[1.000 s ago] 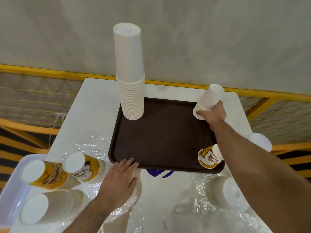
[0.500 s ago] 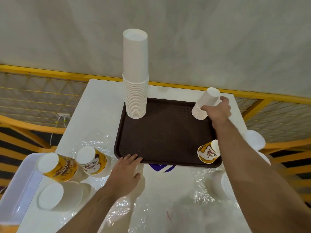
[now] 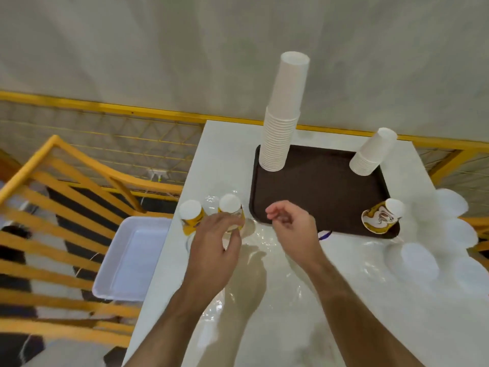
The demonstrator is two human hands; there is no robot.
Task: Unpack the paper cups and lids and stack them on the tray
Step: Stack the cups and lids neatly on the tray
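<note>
Reaching with the left hand for the printed cups at the left edge of the bench, fingers curled toward one cup, maybe touching it; cannot tell if the hold is firm, since the hand hides that side. Hovering nearby, the right hand, fingers loosely bent and holding nothing, just above the near rim of the tray. Standing on the tray already: a tall stack of white cups at the far left corner, a short stack at the far right corner, and one printed cup on its side at the near right corner. Lying off the tray to the right, still on clear wrap: white lids. Sitting beside the bench on the left, lower down: a white bin. Plenty left to do, probably. Things that could go wrong: knocking the second printed stack off the bench edge, because it sits right by the drop. Slipping, too, since the wrap under the cups looks slick and crinkly. Bumping the tall stack with an arm on the way in, because it looks high and thin and could topple. Rolling away, maybe, for the cup on its side.
</note>
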